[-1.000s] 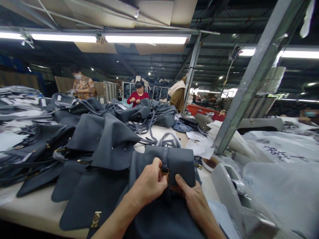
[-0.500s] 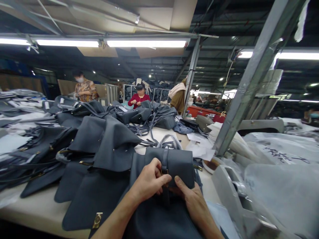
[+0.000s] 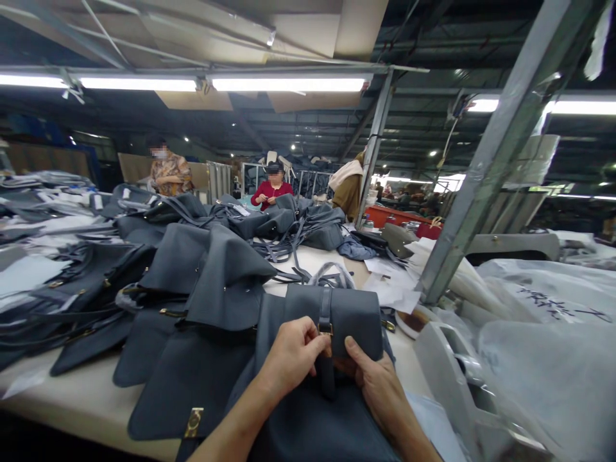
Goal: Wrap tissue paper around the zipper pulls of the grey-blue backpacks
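Note:
A dark blue-grey bag lies in front of me, its folded flap facing up. Down the flap runs a strap with a gold-coloured buckle, and the strap's loose end hangs below. My left hand pinches the strap just under the buckle, thumb and forefinger together. On the flap's lower right edge, my right hand grips with the thumb on top; its other fingers are mostly hidden beneath.
Similar dark bags are heaped on the left and beyond. A grey tape dispenser stands at the right, near a round dish and plastic-wrapped bundles. A metal post slants up. Two people work across the table.
My left fingers have shifted slightly down from the buckle, so the buckle and the strap's end show more. The right hand keeps its grip on the flap. The view has turned slightly left.

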Demonstrator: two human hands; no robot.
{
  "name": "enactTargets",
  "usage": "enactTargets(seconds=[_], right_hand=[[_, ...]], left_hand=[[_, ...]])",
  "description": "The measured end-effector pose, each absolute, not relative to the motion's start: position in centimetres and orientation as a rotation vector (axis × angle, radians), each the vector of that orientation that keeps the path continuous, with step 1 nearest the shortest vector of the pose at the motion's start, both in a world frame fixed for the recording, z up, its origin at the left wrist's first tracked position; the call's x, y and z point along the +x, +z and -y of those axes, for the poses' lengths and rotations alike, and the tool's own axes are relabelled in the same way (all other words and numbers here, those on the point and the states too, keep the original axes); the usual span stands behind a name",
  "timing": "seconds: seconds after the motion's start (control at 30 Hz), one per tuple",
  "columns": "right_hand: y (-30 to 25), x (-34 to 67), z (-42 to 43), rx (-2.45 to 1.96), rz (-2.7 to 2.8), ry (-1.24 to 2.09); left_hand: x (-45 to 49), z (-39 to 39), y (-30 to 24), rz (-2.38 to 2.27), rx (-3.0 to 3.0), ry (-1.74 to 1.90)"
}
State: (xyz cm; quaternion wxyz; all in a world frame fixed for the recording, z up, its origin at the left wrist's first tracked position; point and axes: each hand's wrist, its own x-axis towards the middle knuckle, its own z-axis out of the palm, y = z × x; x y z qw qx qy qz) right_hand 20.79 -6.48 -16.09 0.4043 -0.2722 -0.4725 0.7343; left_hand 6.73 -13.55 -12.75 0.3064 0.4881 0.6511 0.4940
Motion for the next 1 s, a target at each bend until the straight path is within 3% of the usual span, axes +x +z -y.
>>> enactTargets(seconds=[0.37, 0.6, 0.77, 0.93, 1.0], right_hand=[[-15.0, 20.1, 6.3, -0.624, 1.065, 1.928], [-14.5, 19.9, 6.4, -0.637, 1.005, 1.940], [-15.0, 20.1, 6.1, -0.667, 1.080, 1.942], [-15.0, 20.3, 5.4, -0.682, 0.977, 1.889], [-15.2, 20.5, 5.0, -0.675, 0.951, 1.886]], left_hand=[[6.4, 14.9, -12.5, -1.812, 1.483, 1.314], [7.9, 16.4, -12.1, -1.902, 2.039, 1.236], [8.2, 14.7, -11.0, -1.788, 1.660, 1.346], [8.1, 18.2, -8.3, -1.405, 1.372, 0.902], [5.7, 21.5, -7.7, -1.481, 1.361, 0.947]])
